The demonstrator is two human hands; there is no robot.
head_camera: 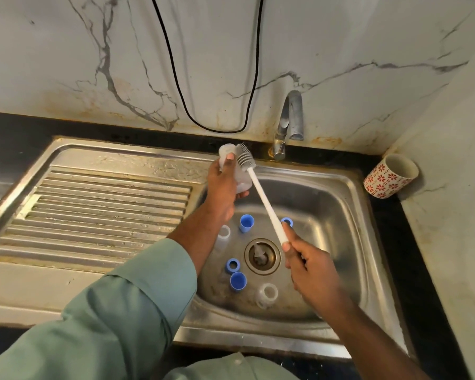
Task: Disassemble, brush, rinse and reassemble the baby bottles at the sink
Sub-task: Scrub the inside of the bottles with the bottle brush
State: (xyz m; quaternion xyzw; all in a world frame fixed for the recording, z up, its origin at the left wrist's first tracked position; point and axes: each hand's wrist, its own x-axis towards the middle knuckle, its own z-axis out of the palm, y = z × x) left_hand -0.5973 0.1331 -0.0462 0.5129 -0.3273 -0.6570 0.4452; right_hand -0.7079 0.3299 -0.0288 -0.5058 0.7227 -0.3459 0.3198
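The sink [348, 215] formed the working area, and both hands operated above its basin. The step in hand appeared to be brushing. To perform it well, the bottle mouth should be turned toward the brush head, the head aligned with the opening before insertion, and the handle then rotated while the bottle was held steady over the basin so that runoff fell into the sink.

The left hand [222, 187] was closed around a clear bottle body [240, 182], fingers wrapped about its side and one fingertip pressed near the far end. The bottle was tilted, its far end pointing away from the person. Which end was the mouth could not be determined.

The right hand [310, 267] gripped the near end of the brush handle [263, 198], fingers curled around it. The handle ran up and away from that hand, crossing just right of the left hand. The brush head [244, 157] lay outside the bottle, beside the left fingertips and touching or nearly touching the bottle wall.

Below and between the two hands, loose parts lay on the basin floor around the drain [262, 256]: blue caps [246, 223] and rings beneath the left forearm, and a clear bottle [266, 294] nearer the person, beside the right wrist. The tap [290, 119] stood beyond both hands; no water was seen running.
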